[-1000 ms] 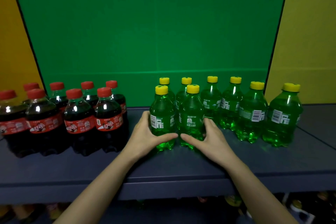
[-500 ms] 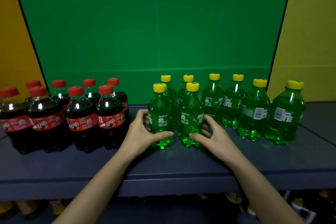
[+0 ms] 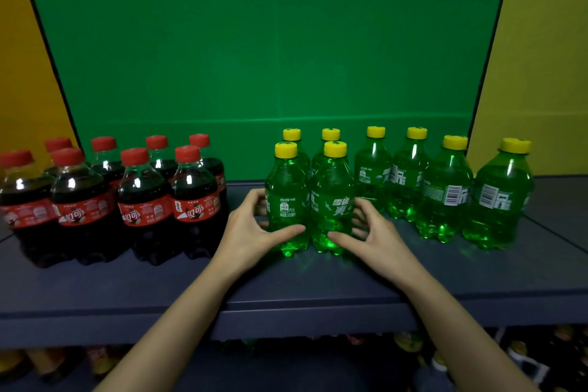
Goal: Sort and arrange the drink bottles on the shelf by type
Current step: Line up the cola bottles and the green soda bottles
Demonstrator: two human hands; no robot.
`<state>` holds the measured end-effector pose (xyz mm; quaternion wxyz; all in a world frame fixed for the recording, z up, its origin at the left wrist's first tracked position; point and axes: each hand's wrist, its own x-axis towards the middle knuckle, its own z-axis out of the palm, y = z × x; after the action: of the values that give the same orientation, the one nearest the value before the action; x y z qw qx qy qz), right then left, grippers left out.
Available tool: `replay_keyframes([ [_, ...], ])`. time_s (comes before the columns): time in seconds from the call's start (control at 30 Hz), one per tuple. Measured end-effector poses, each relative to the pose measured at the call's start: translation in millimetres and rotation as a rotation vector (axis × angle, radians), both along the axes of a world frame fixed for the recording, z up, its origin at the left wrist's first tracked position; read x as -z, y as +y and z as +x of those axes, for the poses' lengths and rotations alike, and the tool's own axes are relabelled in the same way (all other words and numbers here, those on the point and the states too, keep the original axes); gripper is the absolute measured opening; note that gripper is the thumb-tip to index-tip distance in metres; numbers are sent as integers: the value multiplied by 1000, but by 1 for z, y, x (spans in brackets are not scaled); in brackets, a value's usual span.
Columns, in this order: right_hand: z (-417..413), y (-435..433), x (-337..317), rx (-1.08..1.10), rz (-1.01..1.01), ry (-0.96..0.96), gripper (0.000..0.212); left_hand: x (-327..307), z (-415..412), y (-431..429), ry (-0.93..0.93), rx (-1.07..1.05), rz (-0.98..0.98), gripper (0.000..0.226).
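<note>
Curling fingers of left hand and right hand round two front green bottles, just twisted label-forward, colas left of fingers: sorting seemingly done, only tidying left.

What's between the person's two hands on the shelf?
Head view: the front-left green bottle and front-right green bottle stand between left hand and right hand.
</note>
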<state>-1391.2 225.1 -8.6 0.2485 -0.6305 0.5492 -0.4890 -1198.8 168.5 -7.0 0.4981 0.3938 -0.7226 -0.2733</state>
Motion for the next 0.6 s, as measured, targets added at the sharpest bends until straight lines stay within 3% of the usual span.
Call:
replay_keyframes([
  [0.6,0,-1,2,28,-24,21,65,4,2,-6,48,6,54,58],
])
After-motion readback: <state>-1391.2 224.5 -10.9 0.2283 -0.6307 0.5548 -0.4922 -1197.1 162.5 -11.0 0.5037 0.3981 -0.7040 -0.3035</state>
